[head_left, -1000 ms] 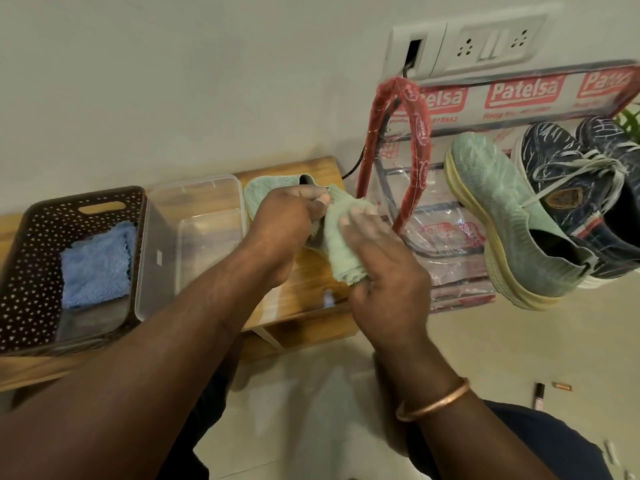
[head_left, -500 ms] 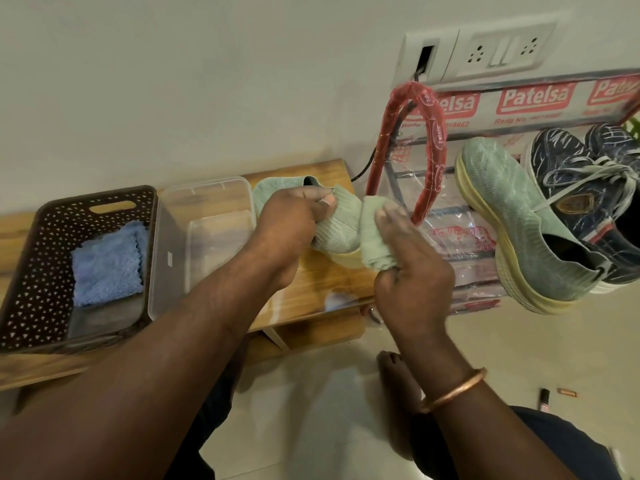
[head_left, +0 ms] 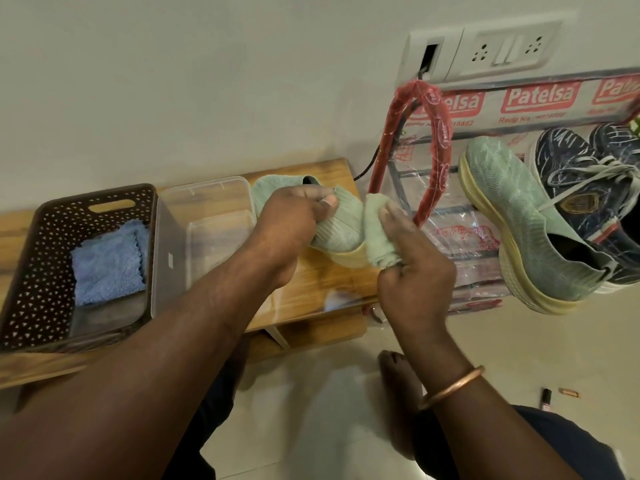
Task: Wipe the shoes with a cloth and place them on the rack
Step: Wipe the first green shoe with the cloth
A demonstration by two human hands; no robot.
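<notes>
Since a second ago, the cloth (head_left: 379,237) has been drawn off the shoe's collar and down to its heel end, nearer the rack (head_left: 441,133); the shoe itself has hardly been shifted.

The rack is seen at the right against the wall, its plastic wrapping not yet removed. A bench (head_left: 322,282) is set to its left, and on it a basket (head_left: 45,237) and a clear tub (head_left: 173,244) are placed side by side. A navy pair (head_left: 581,174) and one green shoe, the mate (head_left: 519,216), are already lodged on the rack, toes up.

The shoe (head_left: 341,230) in hand is held just above the bench, between tub and rack. It is gripped at the collar by the left hand (head_left: 287,226), fingers curled round the knit. The cloth is bunched and pinched in the right hand (head_left: 415,275) and pressed against the heel and sole edge. A blue towel (head_left: 107,261) is left folded in the basket.

The task is judged nearly done: three shoes are racked and the fourth is being wiped. What is left, it seems, is for the wiping to be finished and this shoe to be set beside its mate.
</notes>
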